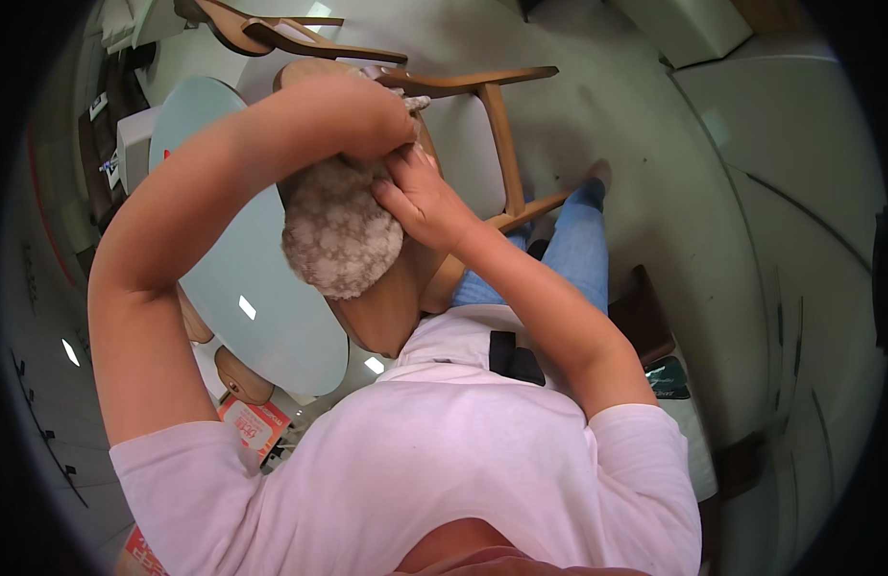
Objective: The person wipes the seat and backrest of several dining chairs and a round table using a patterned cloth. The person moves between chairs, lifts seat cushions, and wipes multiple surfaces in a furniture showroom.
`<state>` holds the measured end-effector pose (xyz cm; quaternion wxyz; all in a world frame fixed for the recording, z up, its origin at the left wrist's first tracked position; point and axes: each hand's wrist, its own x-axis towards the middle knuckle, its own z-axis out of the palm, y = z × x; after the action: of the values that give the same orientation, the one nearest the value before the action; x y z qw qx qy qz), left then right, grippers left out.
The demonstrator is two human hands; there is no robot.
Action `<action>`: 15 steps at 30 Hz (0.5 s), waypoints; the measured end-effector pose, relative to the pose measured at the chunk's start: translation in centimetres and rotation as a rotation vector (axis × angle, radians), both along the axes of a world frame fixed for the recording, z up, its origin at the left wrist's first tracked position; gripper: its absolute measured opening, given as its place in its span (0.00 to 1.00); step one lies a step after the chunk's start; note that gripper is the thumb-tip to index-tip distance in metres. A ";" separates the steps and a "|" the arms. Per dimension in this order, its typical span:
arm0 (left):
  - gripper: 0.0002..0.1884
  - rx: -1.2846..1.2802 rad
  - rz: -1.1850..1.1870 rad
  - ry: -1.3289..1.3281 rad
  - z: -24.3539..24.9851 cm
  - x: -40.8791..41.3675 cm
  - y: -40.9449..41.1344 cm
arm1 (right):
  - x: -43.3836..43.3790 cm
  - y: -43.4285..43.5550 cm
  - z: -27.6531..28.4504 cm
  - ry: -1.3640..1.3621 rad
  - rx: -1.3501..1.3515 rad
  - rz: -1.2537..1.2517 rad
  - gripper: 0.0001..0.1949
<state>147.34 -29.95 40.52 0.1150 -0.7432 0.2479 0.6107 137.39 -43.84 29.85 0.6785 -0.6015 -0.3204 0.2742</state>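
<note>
A fluffy, mottled brown-and-white cloth or pad [343, 230] hangs over the curved wooden top of a chair [386, 309]. My right hand [422, 198] grips its upper right edge, with the thumb on the pile. Bent sharply at the wrist, my left hand [386, 126] rests against the upper part of the same fluffy piece; its fingers are mostly hidden, so its hold cannot be made out. Beyond that hand a small light, textured end [416, 103] sticks out. The two hands touch or nearly touch.
An oval pale blue-green tabletop [271, 302] lies left of the chair. Another wooden chair [300, 39] stands farther off. Wooden chair legs [501, 144] reach to the right, near my jeans-clad leg [577, 237]. A red printed sheet [260, 425] is at lower left, a white cabinet [681, 32] at upper right.
</note>
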 end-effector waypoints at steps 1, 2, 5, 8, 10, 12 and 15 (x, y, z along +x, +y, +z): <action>0.25 0.062 -0.016 0.026 -0.4 -0.6 -0.5 | -0.9 -0.7 0.2 -0.004 -0.046 -0.025 0.29; 0.26 0.126 -0.032 0.052 -0.5 -1.2 -0.9 | -2.3 -1.5 0.4 -0.008 -0.092 -0.048 0.30; 0.33 -0.006 -0.175 0.066 2.7 -3.0 -3.5 | -4.6 -4.5 2.4 -0.021 -0.211 0.021 0.32; 0.37 -0.188 -0.335 -0.125 5.0 -6.1 -2.4 | -5.4 -5.7 4.3 -0.110 -0.160 0.034 0.31; 0.35 -0.086 -0.260 -0.099 5.5 -4.7 -2.5 | -4.2 -4.4 4.1 -0.132 -0.142 0.014 0.31; 0.34 0.003 -0.207 -0.127 5.2 -2.9 -2.1 | -2.9 -2.5 2.6 -0.082 -0.102 -0.064 0.31; 0.33 0.002 -0.067 -0.154 1.5 -1.2 0.9 | -1.0 -0.7 -1.0 0.068 -0.126 -0.067 0.32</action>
<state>146.12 -29.05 42.00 0.1548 -0.7791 0.2626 0.5479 136.35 -44.57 28.87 0.6586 -0.6436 -0.2590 0.2914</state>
